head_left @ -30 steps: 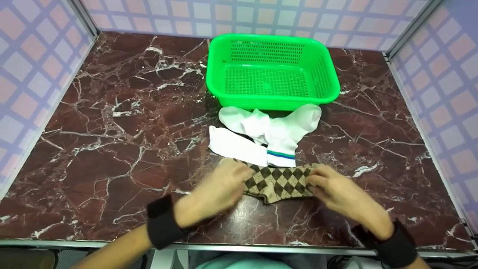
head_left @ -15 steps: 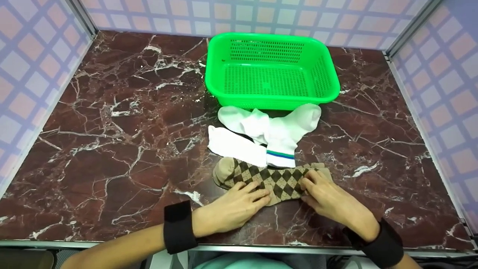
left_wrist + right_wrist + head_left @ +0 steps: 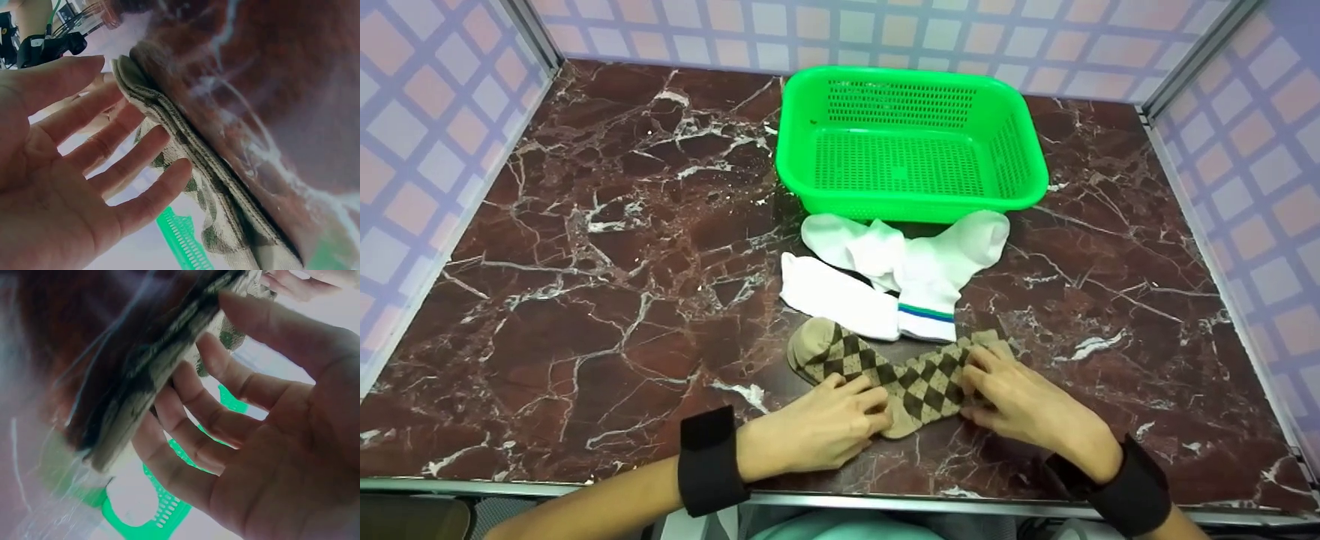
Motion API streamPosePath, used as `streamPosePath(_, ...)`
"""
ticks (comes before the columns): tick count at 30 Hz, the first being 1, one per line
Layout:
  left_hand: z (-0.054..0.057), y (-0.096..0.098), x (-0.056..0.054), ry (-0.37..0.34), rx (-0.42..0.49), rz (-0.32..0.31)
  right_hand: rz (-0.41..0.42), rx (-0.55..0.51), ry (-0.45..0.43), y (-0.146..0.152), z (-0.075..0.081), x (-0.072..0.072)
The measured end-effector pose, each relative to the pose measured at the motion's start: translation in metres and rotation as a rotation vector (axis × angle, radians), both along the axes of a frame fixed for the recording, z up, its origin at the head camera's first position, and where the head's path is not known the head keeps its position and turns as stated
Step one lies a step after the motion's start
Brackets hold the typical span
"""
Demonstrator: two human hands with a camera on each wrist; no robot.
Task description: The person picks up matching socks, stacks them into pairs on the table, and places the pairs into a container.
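Note:
A pair of tan and dark brown argyle socks (image 3: 931, 386), laid one over the other, bends at the heel on the table. Its toe end points left and its cuff lies to the right. My left hand (image 3: 821, 424) rests on the near side by the heel, fingers extended. In the left wrist view, the fingertips touch the layered edges of the socks (image 3: 211, 185). Near the cuff, my right hand (image 3: 1027, 394) touches the fabric with slightly bent fingers. The right wrist view has its fingertips along the sock edge (image 3: 126, 419), thumb and fingers spread apart.
Just beyond the argyle pair lie white socks (image 3: 840, 296), one with a green and blue striped cuff (image 3: 927, 311). A green plastic basket (image 3: 915, 206) stands behind them. Patterned panels (image 3: 720, 34) enclose the marbled table (image 3: 607, 300) at the back and sides.
My left hand has moved from the toe end to the heel. The argyle socks, straighter before, now bend toward me at the heel. My right hand stays near the cuff.

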State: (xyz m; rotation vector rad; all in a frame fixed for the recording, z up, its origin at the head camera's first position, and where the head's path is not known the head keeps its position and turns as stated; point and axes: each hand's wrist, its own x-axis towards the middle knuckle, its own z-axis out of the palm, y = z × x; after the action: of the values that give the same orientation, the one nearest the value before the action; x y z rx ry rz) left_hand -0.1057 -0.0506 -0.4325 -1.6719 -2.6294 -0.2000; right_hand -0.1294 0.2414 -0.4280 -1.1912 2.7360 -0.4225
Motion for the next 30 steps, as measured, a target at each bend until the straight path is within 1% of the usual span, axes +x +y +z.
streamPosePath(5,0.002,-0.001,-0.001,-0.049,-0.012,0.001,-0.002,0.026,-0.042,0.000,0.002,0.002)
streamPosePath(7,0.003,-0.001,-0.002,-0.065,0.013,0.005,0.003,0.026,-0.041,0.001,0.003,0.002)
streamPosePath(10,0.007,-0.003,-0.005,-0.067,0.095,0.025,0.033,-0.020,0.006,0.000,0.005,0.000)
streamPosePath(13,0.013,-0.003,-0.009,-0.047,0.169,0.064,0.065,-0.086,0.075,-0.005,0.006,-0.002)
streamPosePath(15,0.014,-0.001,-0.010,-0.024,0.158,0.090,0.077,-0.100,0.117,-0.012,0.004,-0.003)
streamPosePath(17,0.012,0.002,-0.010,-0.016,0.111,0.109,0.080,-0.077,0.134,-0.019,0.002,-0.003)
streamPosePath(20,0.008,0.007,-0.011,-0.021,0.030,0.137,0.076,-0.025,0.116,-0.026,-0.002,-0.004)
streamPosePath(23,0.005,0.010,-0.013,-0.039,-0.012,0.179,0.068,0.007,0.092,-0.029,-0.004,-0.006)
streamPosePath(25,0.005,0.010,-0.014,-0.042,-0.025,0.205,0.065,0.017,0.082,-0.029,-0.004,-0.007)
streamPosePath(27,0.004,0.010,-0.014,-0.042,-0.025,0.217,0.065,0.022,0.072,-0.028,-0.003,-0.007)
streamPosePath(30,0.004,0.007,-0.016,-0.062,0.020,0.215,0.067,0.007,0.022,-0.025,-0.001,-0.009)
